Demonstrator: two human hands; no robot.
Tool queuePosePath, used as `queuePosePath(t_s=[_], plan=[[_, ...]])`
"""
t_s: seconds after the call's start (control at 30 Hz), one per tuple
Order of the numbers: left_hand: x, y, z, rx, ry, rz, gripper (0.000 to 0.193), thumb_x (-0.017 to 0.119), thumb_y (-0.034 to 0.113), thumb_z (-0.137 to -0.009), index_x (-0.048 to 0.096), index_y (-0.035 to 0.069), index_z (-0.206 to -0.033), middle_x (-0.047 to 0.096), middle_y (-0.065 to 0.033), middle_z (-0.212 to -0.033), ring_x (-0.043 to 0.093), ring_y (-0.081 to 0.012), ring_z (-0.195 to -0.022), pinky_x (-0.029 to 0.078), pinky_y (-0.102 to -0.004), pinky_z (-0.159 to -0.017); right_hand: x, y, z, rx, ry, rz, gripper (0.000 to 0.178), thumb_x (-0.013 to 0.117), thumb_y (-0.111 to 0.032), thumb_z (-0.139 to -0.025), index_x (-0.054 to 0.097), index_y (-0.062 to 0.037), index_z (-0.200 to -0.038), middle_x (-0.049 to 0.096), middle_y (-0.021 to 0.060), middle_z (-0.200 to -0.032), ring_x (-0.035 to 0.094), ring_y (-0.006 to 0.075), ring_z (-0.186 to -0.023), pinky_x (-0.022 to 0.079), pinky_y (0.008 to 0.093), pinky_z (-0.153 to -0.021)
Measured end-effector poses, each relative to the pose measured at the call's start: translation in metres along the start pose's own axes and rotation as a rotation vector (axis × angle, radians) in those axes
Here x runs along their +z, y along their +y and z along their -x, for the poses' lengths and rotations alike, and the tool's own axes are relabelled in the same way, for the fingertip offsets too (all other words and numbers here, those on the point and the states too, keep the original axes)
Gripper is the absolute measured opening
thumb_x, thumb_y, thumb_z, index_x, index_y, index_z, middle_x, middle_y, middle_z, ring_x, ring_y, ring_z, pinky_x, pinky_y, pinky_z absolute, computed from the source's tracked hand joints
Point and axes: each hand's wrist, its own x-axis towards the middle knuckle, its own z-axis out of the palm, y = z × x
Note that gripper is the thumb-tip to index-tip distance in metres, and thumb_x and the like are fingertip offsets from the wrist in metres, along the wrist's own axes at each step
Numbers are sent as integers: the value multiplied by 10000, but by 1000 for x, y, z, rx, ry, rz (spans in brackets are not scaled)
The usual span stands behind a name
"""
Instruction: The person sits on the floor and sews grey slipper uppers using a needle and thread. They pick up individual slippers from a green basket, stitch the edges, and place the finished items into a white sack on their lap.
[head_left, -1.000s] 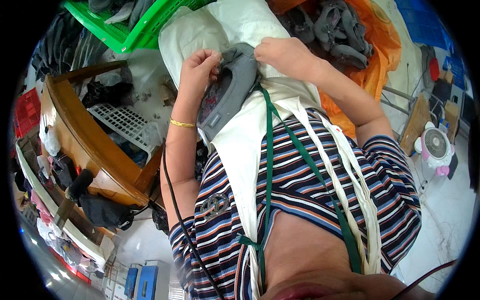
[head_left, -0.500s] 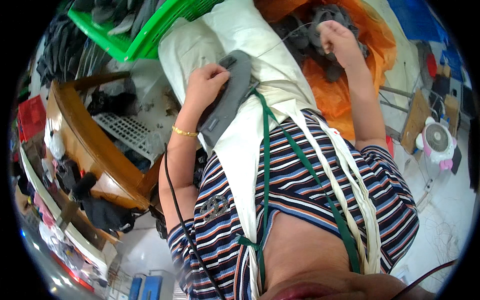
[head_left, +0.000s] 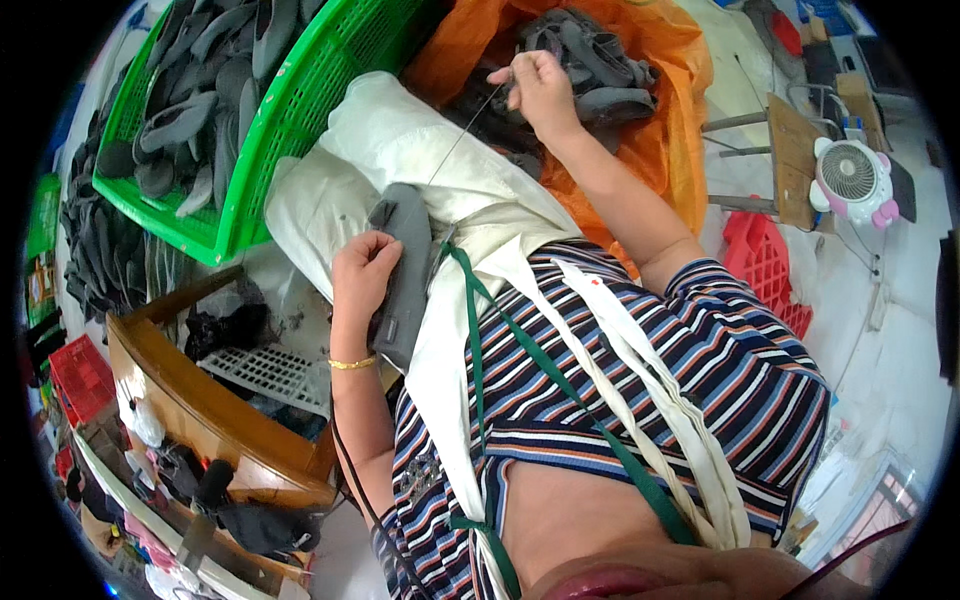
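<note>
A dark grey soft slipper (head_left: 408,250) with a small label near its lower end lies along my lap, on the white apron (head_left: 470,190). My left hand (head_left: 362,275) pinches its left edge between thumb and fingers. From the slipper's upper end a thin thread (head_left: 464,134) runs taut up and to the right. My right hand (head_left: 542,95) is raised at the far end of that thread, fingers closed on it. Whether a needle is also between those fingers is too small to tell.
A green basket (head_left: 235,200) piled with grey slippers stands at the far left. Right of it, an orange sack (head_left: 690,90) holds more slippers. Beside my left arm is a wooden-framed stand (head_left: 200,390). A red crate (head_left: 760,265) and a small fan (head_left: 848,170) are on the right.
The view has swung, so the basket and sack show more fully. My right hand has the thread stretched taut above the slipper, which my left hand still holds.
</note>
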Motion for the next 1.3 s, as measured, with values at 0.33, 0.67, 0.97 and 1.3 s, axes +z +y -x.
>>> queuePosePath(t_s=[0.33,0.67,0.97,1.3], plan=[[6,-11,-1,-81,148,-102,283,700,236,-846,668,-44,-840,617,-110,-650,587,-138,-647,475,-311,-617,-62,9,-47,506,-195,-967,154,596,-140,-963,546,-90,-826,481,-25,-642,483,105,-615,406,227,-509],[6,-35,-1,-47,-20,89,288,713,218,-833,630,-32,-950,618,-80,-697,566,-150,-628,460,-324,-602,59,-15,48,-360,-790,512,208,597,-156,-966,638,-29,-1125,649,63,-953,620,132,-875,512,284,-768],[-10,1,42,77,143,-91,147,631,119,-851,639,13,-952,609,-93,-748,565,-171,-676,457,-305,-640,116,-26,107,-1002,-795,415,198,744,-74,-758,642,-61,-927,572,95,-803,584,265,-748,505,360,-644],[27,-3,41,-16,215,1072,189,666,61,-886,618,-21,-1049,668,-39,-993,596,-81,-860,463,-211,-785,105,-25,110,-970,-917,453,208,750,-113,-784,674,-73,-974,589,81,-809,589,266,-754,506,354,-656]])
